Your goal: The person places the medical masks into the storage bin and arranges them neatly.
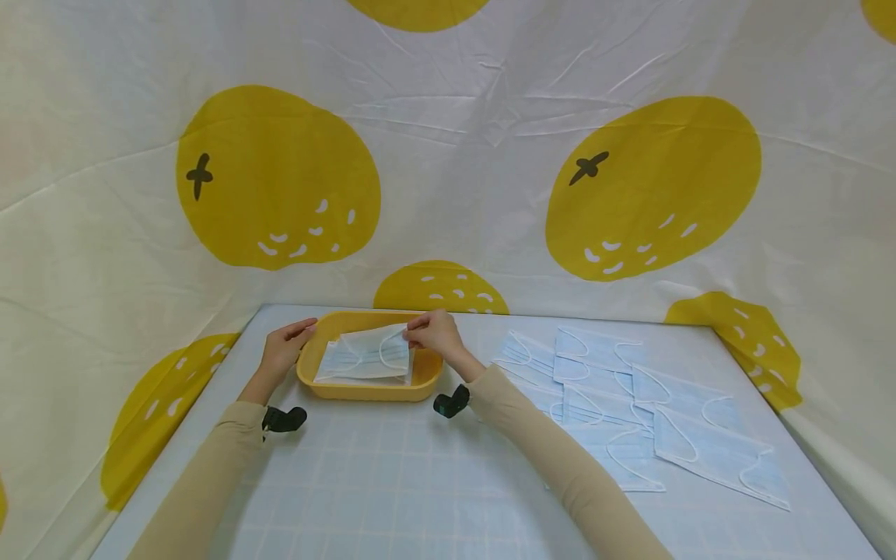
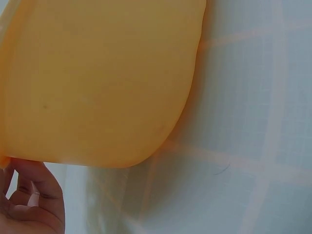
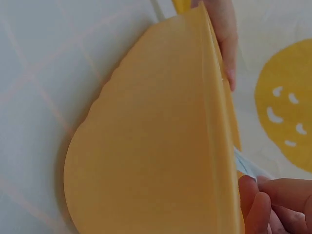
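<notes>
A yellow plastic basin (image 1: pixel 371 393) sits near the table's far edge. Inside it lie blue pleated face masks (image 1: pixel 353 365), stacked loosely. My right hand (image 1: pixel 435 333) pinches the top mask (image 3: pixel 243 165) by its right upper corner, over the basin's right side. At the left rim my left hand (image 1: pixel 283 348) holds the basin's edge, its bent fingers (image 2: pixel 46 187) showing beneath the rim in the left wrist view. The basin's outer wall (image 3: pixel 146 131) fills much of the right wrist view and hides most of the masks there.
Several more face masks (image 1: pixel 602 397) lie spread and overlapping on the right of the table, partly behind the right sleeve (image 1: pixel 553 459). A pale checked cloth (image 1: pixel 378 482) covers the table. Behind it hangs a white curtain (image 1: pixel 455 194) with yellow fruit prints.
</notes>
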Demonstrator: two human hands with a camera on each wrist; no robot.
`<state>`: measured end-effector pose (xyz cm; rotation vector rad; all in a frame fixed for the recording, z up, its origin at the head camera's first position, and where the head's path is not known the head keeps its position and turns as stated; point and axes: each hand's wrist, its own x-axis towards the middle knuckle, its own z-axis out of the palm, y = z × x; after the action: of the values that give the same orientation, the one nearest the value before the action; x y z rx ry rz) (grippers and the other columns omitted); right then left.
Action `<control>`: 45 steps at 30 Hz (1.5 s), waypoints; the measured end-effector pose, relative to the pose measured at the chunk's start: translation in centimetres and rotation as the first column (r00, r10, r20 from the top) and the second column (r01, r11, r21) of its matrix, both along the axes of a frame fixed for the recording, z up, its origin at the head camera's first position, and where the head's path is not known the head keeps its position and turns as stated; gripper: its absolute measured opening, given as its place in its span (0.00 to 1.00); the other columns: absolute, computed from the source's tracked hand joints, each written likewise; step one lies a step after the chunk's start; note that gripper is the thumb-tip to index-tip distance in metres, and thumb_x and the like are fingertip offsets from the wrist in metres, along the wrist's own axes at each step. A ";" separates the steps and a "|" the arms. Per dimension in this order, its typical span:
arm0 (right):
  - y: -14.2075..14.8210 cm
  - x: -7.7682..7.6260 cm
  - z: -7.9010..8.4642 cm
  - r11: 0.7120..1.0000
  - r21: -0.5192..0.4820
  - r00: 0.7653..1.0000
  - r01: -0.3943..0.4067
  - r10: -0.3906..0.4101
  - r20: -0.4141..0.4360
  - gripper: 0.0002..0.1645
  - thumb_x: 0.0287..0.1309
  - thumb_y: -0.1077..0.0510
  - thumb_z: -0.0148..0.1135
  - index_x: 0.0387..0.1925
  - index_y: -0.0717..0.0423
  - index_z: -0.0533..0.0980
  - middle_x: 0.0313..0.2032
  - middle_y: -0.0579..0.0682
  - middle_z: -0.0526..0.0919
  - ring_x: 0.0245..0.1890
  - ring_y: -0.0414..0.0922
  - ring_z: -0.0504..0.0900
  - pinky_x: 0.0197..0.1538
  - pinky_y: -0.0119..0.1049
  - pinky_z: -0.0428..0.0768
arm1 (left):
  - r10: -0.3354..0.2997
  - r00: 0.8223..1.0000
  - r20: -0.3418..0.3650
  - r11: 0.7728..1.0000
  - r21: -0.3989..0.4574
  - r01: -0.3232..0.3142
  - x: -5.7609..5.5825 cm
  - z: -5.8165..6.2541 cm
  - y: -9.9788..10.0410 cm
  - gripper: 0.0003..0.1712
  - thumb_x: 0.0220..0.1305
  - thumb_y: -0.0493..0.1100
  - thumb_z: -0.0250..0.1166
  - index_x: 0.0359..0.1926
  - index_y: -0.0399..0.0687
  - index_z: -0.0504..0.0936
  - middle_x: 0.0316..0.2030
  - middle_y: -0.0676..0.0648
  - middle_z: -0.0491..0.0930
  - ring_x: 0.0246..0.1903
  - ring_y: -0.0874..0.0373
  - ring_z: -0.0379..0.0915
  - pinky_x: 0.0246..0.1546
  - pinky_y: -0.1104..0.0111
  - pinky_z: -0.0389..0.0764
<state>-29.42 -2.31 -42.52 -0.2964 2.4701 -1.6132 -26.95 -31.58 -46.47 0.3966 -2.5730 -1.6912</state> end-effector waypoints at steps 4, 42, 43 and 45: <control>-0.2 -0.1 -0.1 0.999 0.032 1.000 -0.014 0.014 -0.009 0.10 0.54 0.62 0.68 0.37 0.66 0.83 0.34 0.61 0.87 0.35 0.59 0.86 0.43 0.47 0.83 | -0.001 1.000 0.001 1.000 0.005 0.001 0.0 0.0 0.0 0.30 0.72 0.56 0.51 0.68 0.46 0.68 0.65 0.38 0.68 0.55 0.54 0.68 0.35 0.86 0.73; -1.4 0.2 -0.3 0.878 0.474 0.970 0.073 0.049 -0.240 0.16 0.57 0.64 0.65 0.49 0.61 0.81 0.46 0.54 0.85 0.47 0.47 0.83 0.49 0.35 0.82 | -0.022 1.000 -0.009 1.000 -0.005 0.022 0.1 0.2 0.1 0.32 0.71 0.58 0.51 0.68 0.47 0.68 0.64 0.38 0.69 0.47 0.64 0.70 0.35 0.85 0.75; -1.3 0.3 -0.3 0.884 0.463 0.969 0.068 0.052 -0.242 0.17 0.57 0.64 0.65 0.49 0.61 0.81 0.47 0.54 0.85 0.48 0.47 0.83 0.49 0.36 0.82 | -0.025 1.000 -0.011 1.000 -0.006 0.025 0.2 0.2 0.0 0.32 0.71 0.58 0.51 0.68 0.46 0.67 0.65 0.38 0.68 0.47 0.64 0.70 0.35 0.85 0.75; -1.2 0.5 -0.2 0.902 0.429 0.967 0.055 0.060 -0.249 0.17 0.57 0.65 0.65 0.50 0.61 0.81 0.47 0.54 0.85 0.47 0.48 0.83 0.49 0.36 0.82 | -0.024 1.000 -0.009 1.000 -0.005 0.024 0.2 0.1 0.0 0.31 0.71 0.57 0.51 0.68 0.46 0.68 0.65 0.38 0.68 0.47 0.64 0.70 0.35 0.85 0.75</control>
<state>-28.94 -3.46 -42.74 -0.4637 2.9306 -1.0268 -26.76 -31.59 -46.35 0.3581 -2.5854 -1.6898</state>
